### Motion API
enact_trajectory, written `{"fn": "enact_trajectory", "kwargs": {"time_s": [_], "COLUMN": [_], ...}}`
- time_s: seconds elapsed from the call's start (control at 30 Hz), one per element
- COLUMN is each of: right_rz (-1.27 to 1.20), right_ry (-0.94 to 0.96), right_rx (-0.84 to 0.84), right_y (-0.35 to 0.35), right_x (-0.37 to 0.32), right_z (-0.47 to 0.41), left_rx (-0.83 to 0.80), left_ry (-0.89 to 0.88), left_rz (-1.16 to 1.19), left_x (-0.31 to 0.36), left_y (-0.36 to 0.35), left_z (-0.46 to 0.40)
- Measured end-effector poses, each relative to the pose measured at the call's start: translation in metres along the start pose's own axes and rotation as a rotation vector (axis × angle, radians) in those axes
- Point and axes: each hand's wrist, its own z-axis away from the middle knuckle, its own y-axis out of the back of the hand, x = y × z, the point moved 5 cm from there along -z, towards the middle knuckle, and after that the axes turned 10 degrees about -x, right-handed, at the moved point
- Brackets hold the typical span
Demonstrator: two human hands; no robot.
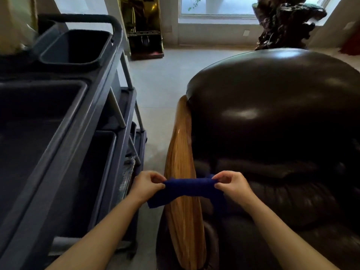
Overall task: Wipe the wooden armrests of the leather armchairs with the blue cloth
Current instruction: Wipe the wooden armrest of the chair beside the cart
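Hands both busy here: left hand (147,183) and right hand (231,183) each pinch an end of the dark blue folded cloth (187,189), stretched flat across the glossy light-wood armrest (181,172) of the dark brown leather armchair (272,117). Grey plastic cleaning cart (64,117) with bins sits just beside it on the left.

Pale grey floor (167,78), a bright window (218,6) behind, a dark grey plastic cart (93,98) at left
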Motion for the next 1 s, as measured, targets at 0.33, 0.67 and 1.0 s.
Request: {"fn": "enact_trajectory", "kwargs": {"time_s": [0.33, 0.67, 1.0], "right_rz": [-0.065, 0.001, -0.344], "right_ry": [0.027, 0.298, -0.215], "right_rx": [-0.002, 0.128, 0.185], "right_y": [0.007, 0.008, -0.088], "right_x": [0.049, 0.036, 0.055], "right_z": [-0.111, -0.195, -0.236], "left_rx": [0.015, 0.284, 0.435], "left_ry": [-0.005, -0.148, -0.133], "left_rz": [-0.084, -0.148, -0.474], "left_x": [-0.011, -0.014, -0.036], "left_y": [-0.014, 0.0, -0.081], "left_z": [-0.11, -0.188, -0.215]}}
